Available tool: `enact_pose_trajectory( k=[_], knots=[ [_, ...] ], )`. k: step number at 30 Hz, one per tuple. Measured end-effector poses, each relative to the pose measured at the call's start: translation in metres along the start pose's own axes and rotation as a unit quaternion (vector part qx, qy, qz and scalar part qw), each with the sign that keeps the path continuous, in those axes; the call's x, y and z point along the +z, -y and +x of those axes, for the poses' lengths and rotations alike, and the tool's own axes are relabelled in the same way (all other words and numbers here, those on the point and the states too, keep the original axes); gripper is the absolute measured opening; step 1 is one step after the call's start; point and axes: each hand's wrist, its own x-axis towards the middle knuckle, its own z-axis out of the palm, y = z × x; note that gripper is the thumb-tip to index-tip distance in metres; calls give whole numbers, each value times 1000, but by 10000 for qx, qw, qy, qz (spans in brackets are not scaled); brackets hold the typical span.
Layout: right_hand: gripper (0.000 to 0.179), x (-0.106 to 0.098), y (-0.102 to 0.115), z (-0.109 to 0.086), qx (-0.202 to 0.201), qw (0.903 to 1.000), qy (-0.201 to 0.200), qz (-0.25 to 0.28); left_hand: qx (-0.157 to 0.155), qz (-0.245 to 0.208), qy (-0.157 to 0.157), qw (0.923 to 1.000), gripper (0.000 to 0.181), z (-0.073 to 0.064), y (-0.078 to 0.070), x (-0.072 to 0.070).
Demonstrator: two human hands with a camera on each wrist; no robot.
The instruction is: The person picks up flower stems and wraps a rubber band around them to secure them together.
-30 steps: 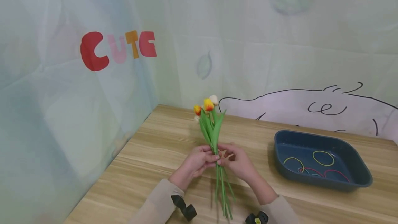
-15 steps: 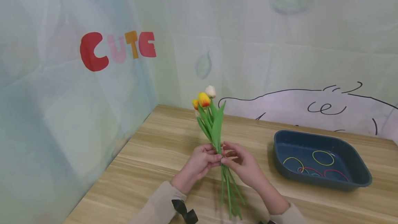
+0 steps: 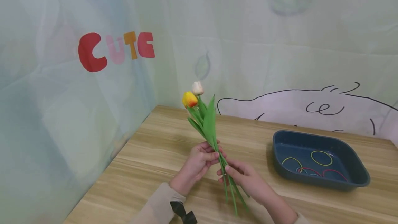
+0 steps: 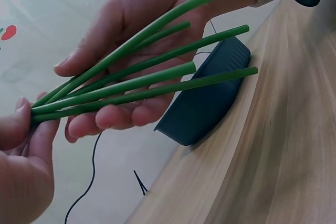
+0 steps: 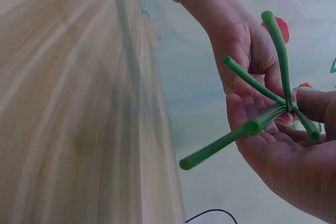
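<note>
Yellow-orange and white tulips [image 3: 209, 123] with green leaves lean up to the left in the head view, their stems together. My left hand [image 3: 199, 161] pinches the stems just below the leaves, between thumb and fingers. Lower down, my right hand [image 3: 245, 180] lies loosely about the stems, its fingers behind them and its thumb at the front. Several cut stem ends [image 4: 157, 77] fan out across the right palm in the left wrist view. From the right wrist view, the stems [image 5: 262, 119] spread from one tight point beside the right thumb.
A dark blue tray [image 3: 320, 179] stands on the wooden table [image 3: 149, 148] to the right. Yellow, red and pale bluish elastic bands [image 3: 321, 158] lie in it. Printed cloth [image 3: 248, 44] with coloured letters hangs behind and at the left.
The right hand has slid down the stems, away from the left hand. The flower heads have risen and tipped left, while the stem ends have swung right.
</note>
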Motion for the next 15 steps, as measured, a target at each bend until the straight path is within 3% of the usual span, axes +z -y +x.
enact_pose_trajectory(
  k=[10,15],
  knots=[
    [38,5,-7,-5,253,9979,-383,462,-85,149,202,9996,36,1,5,0],
    [33,8,-12,-5,372,9967,-577,422,-129,174,180,9996,36,0,8,1]
  ],
)
